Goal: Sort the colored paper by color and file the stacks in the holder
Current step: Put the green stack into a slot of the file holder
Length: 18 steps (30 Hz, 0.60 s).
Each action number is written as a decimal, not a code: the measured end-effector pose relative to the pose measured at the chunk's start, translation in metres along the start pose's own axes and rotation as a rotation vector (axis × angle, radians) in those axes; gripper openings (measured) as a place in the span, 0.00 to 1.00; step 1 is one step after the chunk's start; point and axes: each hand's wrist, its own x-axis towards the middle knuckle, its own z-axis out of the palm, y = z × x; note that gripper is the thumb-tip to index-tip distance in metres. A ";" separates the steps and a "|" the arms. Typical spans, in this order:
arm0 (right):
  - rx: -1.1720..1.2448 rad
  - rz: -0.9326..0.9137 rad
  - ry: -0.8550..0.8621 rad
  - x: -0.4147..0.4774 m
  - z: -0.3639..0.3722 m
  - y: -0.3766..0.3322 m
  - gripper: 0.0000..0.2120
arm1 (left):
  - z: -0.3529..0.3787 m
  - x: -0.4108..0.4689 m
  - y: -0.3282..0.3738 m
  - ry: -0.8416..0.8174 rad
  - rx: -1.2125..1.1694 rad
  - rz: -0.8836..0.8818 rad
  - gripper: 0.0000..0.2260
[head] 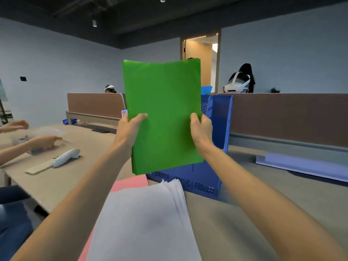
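Both hands hold a green stack (163,113) of paper upright in the air. The left hand (130,127) grips its left edge and the right hand (201,127) its right edge, each with the thumb curled over the front face. The sheets stand in front of the blue holder (220,119) and hide most of it; whether they touch it cannot be told. Nearer the person than the holder, a pale lavender stack (143,223) lies on the desk (244,213), over pink paper (130,182). Right of the holder, more lavender sheets (301,166) lie flat. Well left of it lies a white controller (66,157)
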 end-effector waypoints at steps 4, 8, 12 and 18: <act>0.032 0.039 0.017 0.038 0.017 -0.005 0.11 | 0.009 0.031 0.005 0.063 0.140 0.168 0.08; 0.013 0.014 -0.065 0.063 0.034 -0.004 0.06 | 0.011 0.047 0.001 0.148 0.296 0.403 0.16; 0.028 0.057 -0.190 0.082 0.042 0.007 0.18 | 0.017 0.050 -0.002 0.224 0.436 0.569 0.14; -0.029 0.099 -0.365 0.098 0.038 0.011 0.23 | 0.021 0.071 -0.008 0.335 0.559 0.685 0.10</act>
